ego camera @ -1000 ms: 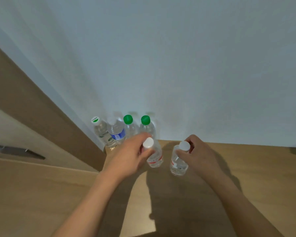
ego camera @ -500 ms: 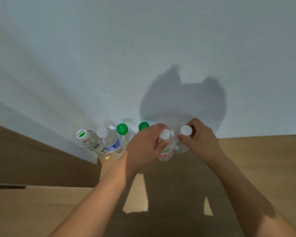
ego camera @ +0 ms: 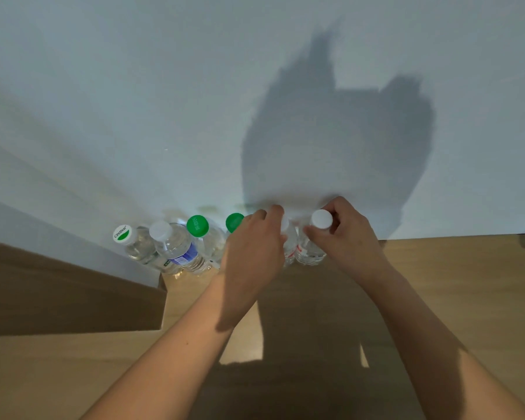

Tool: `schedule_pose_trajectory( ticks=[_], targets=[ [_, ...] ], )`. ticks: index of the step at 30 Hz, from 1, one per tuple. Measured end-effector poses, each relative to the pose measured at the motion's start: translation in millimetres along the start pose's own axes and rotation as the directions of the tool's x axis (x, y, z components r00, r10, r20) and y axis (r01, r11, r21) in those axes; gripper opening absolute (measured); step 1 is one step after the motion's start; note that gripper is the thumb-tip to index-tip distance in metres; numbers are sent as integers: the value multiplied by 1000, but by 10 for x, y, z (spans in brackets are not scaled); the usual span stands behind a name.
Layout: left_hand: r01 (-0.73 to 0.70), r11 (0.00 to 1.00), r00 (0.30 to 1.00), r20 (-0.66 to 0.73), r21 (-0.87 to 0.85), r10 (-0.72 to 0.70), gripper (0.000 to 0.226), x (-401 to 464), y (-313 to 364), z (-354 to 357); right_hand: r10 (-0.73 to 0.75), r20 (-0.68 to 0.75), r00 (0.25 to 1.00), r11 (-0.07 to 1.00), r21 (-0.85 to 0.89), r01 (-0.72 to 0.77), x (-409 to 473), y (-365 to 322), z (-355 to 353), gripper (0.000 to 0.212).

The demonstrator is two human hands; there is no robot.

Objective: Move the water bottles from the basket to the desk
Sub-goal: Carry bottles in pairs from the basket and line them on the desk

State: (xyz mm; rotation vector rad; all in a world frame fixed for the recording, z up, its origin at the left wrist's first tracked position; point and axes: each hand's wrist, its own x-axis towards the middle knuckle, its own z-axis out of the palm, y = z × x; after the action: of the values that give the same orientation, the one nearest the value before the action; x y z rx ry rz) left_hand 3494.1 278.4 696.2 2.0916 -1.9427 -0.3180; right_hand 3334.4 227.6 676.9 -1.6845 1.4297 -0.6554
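Several clear water bottles stand in a row on the wooden desk [ego camera: 452,283] against the wall. My left hand [ego camera: 252,253] grips the neck of a white-capped bottle [ego camera: 289,250] with a red label, hiding most of it. My right hand [ego camera: 346,237] pinches the white cap of a second such bottle [ego camera: 311,253] right beside it. To their left stand two green-capped bottles [ego camera: 198,227], the second [ego camera: 234,222] partly behind my left hand, then a blue-labelled bottle [ego camera: 176,250] and a bottle with a green-and-white cap [ego camera: 131,241]. No basket is in view.
A pale wall [ego camera: 164,101] rises directly behind the bottle row, with my shadow on it. A darker wooden panel [ego camera: 58,292] sits at the left, beside the desk's left end. Bare desk surface extends to the right and toward me.
Both hands have carried their two white-capped bottles farther back to the wall, in line with the row. The two bottles now stand close together.
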Motion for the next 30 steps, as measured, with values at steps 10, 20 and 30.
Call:
schedule_pose_trajectory(
  ticks=[10, 20, 30],
  targets=[
    [126, 981, 992, -34, 145, -122, 26, -45, 133, -10, 14, 1, 1000, 996, 93, -14, -15, 103, 105, 26],
    [158, 987, 987, -2, 26, -158, 56, -61, 95, 118, -4, 5, 1000, 1000, -12, 4, -9, 49, 128, 26],
    [26, 999, 977, -209, -42, -34, 53, -547, 435, -211, -64, 8, 998, 998, -27, 64, -608, -85, -357, 53]
  ],
)
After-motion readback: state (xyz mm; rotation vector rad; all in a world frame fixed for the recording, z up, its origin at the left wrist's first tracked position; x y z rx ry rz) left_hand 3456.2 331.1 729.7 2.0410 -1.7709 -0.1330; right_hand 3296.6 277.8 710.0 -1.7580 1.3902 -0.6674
